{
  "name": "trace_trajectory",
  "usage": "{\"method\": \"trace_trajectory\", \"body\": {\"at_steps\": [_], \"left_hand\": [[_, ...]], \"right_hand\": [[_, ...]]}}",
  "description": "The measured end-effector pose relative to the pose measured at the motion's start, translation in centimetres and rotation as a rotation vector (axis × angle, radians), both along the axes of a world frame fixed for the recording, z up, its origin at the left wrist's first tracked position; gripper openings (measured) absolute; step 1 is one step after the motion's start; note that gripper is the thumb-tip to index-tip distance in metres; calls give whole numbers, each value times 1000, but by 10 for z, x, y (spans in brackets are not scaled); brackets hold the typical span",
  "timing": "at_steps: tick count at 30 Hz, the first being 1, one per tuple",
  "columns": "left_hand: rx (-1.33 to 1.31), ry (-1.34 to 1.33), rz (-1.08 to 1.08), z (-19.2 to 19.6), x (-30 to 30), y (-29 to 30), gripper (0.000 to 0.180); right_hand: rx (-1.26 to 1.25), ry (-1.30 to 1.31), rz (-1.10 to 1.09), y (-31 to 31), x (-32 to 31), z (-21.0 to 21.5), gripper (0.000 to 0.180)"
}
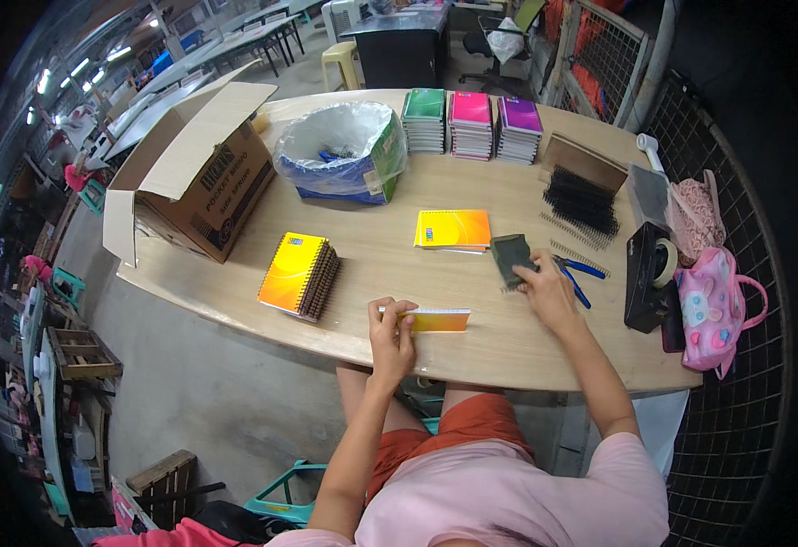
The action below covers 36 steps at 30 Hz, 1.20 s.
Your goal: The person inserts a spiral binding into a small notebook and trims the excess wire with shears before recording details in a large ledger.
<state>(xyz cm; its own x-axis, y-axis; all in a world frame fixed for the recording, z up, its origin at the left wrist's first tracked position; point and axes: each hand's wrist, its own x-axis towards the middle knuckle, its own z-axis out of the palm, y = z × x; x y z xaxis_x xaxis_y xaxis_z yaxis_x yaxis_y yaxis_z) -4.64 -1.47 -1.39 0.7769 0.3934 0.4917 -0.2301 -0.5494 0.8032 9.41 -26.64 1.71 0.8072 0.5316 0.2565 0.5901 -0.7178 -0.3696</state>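
Near the middle of the table's (383, 343) front edge, the left hand (392, 333) pinches a small yellow-orange notebook (444, 321) by its left end, the fingers drawn together on it and a white strip of page edges along its top; whether its lower side rests on the wood is hard to tell. It looks light, stiff enough along its length to stay straight from one end, though the loose-looking leaves could fan or slide, so a firm squeeze across cover and pages together seems the safest hold. Farther in, to the right, the right hand (541, 279) closes its fingers on the right side of a dark flat piece (511, 259), likely light and fairly stiff, best taken by an edge. Just beside that hand lie blue-handled pliers (585, 268). Toward the left edge sits a pile of yellow notebooks (295, 275) with dark coils down one side; more yellow booklets (453, 229) lie mid-table. Beyond, a heap of black coils (581, 201) is toward the right edge, and green (424, 107), pink (470, 110) and purple notebooks (519, 117) stand stacked by the far edge.
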Motion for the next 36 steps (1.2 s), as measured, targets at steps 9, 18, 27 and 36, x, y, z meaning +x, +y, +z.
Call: {"method": "trace_trajectory", "body": {"at_steps": [9,18,27,36], "left_hand": [[-20,-18,-93,-6,8,-9,16],[-48,1,-77,-4,8,-11,16],[-49,-13,-70,-8,10,-11,15],[-83,-6,-41,-4,10,-17,15]], "right_hand": [[300,235,225,11,-29,28,20],[454,340,282,14,-30,29,15],[516,128,340,22,-30,21,14],[516,283,383,16,-32,22,14]]}}
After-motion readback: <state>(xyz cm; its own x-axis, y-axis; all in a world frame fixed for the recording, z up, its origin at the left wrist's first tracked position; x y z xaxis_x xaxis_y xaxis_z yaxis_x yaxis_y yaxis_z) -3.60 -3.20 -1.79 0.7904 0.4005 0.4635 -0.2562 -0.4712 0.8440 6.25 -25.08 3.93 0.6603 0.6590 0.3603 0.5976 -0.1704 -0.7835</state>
